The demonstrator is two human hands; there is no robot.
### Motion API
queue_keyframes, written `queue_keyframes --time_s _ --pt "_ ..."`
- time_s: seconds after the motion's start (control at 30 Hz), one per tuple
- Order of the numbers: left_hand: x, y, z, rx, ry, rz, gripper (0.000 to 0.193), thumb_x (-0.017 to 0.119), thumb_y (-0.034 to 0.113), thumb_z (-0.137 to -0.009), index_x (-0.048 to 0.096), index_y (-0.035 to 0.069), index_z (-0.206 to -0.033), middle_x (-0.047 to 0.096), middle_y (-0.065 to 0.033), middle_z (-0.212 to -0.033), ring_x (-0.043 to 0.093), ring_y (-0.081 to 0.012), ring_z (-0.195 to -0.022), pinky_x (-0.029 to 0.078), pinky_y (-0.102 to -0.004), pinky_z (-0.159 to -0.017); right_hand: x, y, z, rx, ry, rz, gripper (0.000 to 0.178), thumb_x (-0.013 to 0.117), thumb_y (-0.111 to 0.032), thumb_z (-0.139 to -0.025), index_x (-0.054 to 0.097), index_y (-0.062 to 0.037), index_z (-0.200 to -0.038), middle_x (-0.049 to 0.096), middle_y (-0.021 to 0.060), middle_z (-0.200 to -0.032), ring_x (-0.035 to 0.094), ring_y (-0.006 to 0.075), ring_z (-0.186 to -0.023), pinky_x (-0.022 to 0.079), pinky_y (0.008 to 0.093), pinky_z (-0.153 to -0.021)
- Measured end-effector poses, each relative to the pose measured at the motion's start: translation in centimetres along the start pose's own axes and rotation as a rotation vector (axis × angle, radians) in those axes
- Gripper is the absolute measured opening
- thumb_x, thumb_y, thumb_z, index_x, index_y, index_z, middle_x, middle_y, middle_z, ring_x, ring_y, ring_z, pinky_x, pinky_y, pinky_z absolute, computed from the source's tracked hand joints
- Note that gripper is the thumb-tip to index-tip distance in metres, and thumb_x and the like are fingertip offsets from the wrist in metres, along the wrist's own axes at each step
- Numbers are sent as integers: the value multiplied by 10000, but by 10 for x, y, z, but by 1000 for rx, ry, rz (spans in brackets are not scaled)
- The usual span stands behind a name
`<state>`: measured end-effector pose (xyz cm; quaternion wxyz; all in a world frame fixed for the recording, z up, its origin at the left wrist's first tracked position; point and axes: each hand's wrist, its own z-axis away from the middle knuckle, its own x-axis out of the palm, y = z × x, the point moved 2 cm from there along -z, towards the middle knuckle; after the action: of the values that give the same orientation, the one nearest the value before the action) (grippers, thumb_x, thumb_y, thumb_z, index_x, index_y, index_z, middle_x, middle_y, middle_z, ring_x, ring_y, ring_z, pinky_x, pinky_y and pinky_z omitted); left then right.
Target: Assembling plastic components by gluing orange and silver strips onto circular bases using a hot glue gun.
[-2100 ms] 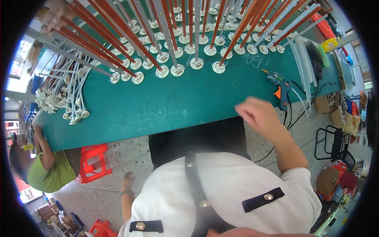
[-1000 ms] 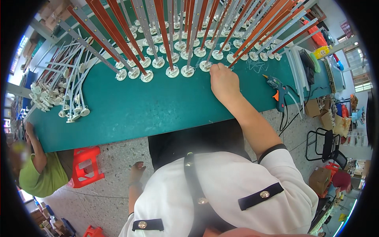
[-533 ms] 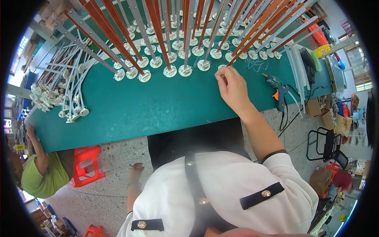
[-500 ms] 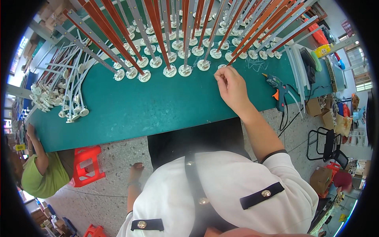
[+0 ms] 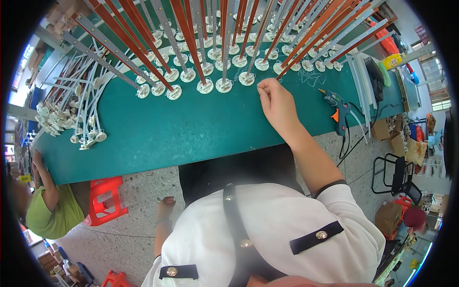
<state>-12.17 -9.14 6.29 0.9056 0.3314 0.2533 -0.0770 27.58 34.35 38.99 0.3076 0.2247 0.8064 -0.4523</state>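
Observation:
My right hand (image 5: 278,104) is over the green table (image 5: 158,129), its fingers curled and pressed together. Whether anything small is inside them is hidden. Just beyond its knuckles is a round white base (image 5: 278,68), from which a brown strip (image 5: 306,40) rises. Left of the hand another round white base (image 5: 246,78) carries a grey strip. Many more grey and brown strips stand upright in such bases across the far half of the table. My left hand (image 5: 166,204) hangs low beside my body, off the table; its fingers are too foreshortened to read.
A glue gun (image 5: 336,107) with cords lies at the table's right side, beside long pale strips (image 5: 362,91). A heap of white-based strips (image 5: 71,110) covers the left end. At the left edge a person in green (image 5: 57,210) is near a red stool (image 5: 105,201).
My right hand has shifted slightly left and towards me, leaving the white base beyond it more visible. The left hand stays about where it was.

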Motion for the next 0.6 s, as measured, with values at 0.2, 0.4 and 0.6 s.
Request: queue_keyframes --time_s 0.2,0.4,0.6 --pt "2 3 -6 -9 -12 -2 322 723 155 -826 696 32 -1121 742 -149 -1003 717 -246 -944 553 -345 -835 16 -3 -13 40 -49 408 134 646 -143 -907 609 -45 -991 681 156 -828 673 348 -748 533 451 -654" --pt "6 -9 -11 9 -30 17 314 715 165 -830 699 37 -1116 743 -151 -1010 718 -253 -954 553 -346 -834 22 0 -21 88 -133 521 123 612 -177 -930 623 -55 -928 682 136 -810 675 337 -731 536 440 -647" --pt "8 -15 -16 -3 -39 12 324 712 174 -833 696 37 -1126 744 -151 -1010 719 -263 -966 554 -354 -841 23 2 -24 104 -128 558 129 604 -180 -930 622 -54 -909 684 129 -804 676 334 -716 536 436 -643"
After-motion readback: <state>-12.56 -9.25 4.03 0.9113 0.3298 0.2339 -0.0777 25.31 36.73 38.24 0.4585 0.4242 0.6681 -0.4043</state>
